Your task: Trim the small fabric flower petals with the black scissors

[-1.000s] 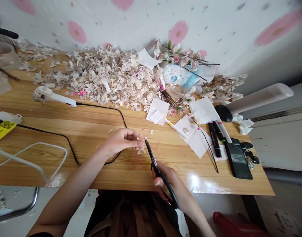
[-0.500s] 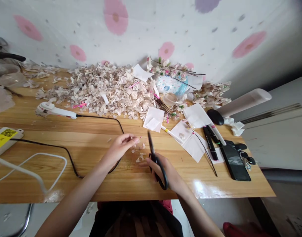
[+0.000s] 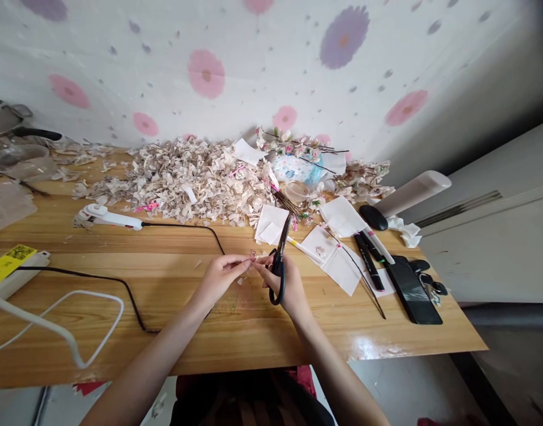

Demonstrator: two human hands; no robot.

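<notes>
Left hand (image 3: 222, 274): pinching scrap (image 3: 255, 255), nearly closed
Right hand (image 3: 292, 287): gripping scissors (image 3: 278, 264), blades pointing to one o'clock
Label (image 3: 2, 271): showing QR code (image 3: 21, 252) at nine o'clock; print illegible

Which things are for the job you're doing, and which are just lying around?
Seem part of the job:
black scissors, in the right hand
tiny pale piece, at the fingertips of the left hand
heap of pale scraps, perhaps

Seem just lying about:
black phone
dotted packet
</notes>
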